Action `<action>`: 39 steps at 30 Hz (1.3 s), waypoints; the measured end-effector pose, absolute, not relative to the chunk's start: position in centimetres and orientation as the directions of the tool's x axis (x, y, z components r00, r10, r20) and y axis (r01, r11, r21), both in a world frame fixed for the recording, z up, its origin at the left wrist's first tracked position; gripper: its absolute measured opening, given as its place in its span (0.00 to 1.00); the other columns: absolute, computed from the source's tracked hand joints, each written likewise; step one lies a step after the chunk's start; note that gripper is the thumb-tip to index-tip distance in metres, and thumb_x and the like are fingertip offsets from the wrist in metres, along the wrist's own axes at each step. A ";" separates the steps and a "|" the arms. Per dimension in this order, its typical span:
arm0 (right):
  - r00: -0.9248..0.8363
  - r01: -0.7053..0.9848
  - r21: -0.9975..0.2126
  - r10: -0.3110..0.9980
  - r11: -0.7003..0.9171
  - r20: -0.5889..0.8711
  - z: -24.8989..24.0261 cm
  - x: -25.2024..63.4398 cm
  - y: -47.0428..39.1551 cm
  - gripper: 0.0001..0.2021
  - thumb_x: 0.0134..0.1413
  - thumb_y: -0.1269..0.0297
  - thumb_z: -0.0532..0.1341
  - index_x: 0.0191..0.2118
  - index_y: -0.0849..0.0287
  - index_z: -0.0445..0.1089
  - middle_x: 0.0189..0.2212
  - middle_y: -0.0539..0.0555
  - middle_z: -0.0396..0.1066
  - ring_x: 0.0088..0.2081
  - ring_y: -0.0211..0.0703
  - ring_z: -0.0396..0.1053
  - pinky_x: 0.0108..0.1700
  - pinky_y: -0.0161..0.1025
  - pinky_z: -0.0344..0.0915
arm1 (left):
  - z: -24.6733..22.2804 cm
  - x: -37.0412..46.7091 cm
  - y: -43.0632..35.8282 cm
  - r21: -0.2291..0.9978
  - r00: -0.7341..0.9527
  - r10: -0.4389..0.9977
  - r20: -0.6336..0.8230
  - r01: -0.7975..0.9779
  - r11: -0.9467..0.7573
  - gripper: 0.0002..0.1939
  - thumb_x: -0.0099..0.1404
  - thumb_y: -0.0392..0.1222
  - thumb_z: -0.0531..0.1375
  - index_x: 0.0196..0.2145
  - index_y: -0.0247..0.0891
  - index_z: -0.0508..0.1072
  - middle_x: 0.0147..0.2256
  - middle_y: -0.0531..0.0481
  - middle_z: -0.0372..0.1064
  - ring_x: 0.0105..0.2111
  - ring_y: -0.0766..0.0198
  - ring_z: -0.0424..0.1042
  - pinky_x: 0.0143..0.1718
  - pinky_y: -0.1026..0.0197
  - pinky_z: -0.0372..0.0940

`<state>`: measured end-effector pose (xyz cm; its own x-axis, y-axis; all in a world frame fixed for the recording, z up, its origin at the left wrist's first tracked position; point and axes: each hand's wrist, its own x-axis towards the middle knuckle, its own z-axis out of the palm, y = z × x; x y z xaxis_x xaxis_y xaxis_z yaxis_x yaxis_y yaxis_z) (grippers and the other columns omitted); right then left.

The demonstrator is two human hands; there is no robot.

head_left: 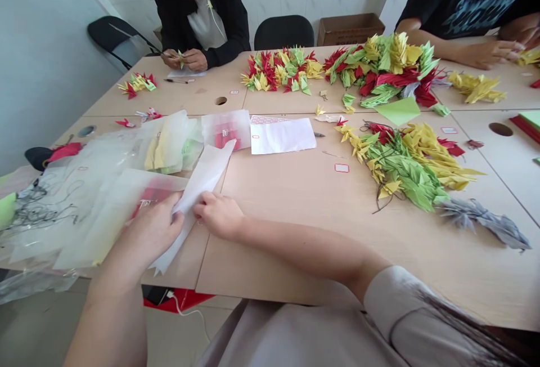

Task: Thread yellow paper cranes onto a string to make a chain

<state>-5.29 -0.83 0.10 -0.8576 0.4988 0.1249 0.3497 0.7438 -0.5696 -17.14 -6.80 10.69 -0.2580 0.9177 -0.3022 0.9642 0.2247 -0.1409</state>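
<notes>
A long white translucent sheet [206, 171], folded lengthwise, slants across the near left part of the table. My left hand [157, 222] pinches its left edge between thumb and fingers. On the right edge, my right hand [219, 214] has its fingers curled against the sheet. Beneath and left of my left hand lie translucent bags [105, 187], and a red packet [149, 193] shows through one. Beyond the sheet's far end is a bag with a red piece [228, 136] inside. A white paper [283, 137] lies to its right.
Green folded paper strings [405, 173], yellow ones [434, 153] and a grey bundle [485, 220] lie on the right of the table [295, 198]. Coloured piles [280, 68] stand farther back. Dark cords [37, 209] are tangled at left. Two people sit opposite, hands on the far side.
</notes>
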 end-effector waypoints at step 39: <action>-0.037 0.971 -0.231 0.995 0.058 0.093 4.3 40.7 4.0 0.16 0.60 0.50 0.55 0.43 0.57 0.70 0.41 0.59 0.71 0.42 0.56 0.70 0.42 0.50 0.67 | -1.7 -10.7 -2.9 0.127 -0.128 0.992 0.003 0.984 0.127 0.42 0.70 0.59 0.35 0.68 0.21 0.48 0.70 0.33 0.40 0.70 0.44 0.42 0.66 0.36 0.45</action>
<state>40.72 4.02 4.26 -0.0373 0.9949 0.0933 0.9711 0.0581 -0.2314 -10.72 -2.95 -1.71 -0.1281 0.9918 0.0029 0.9838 0.1267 0.1269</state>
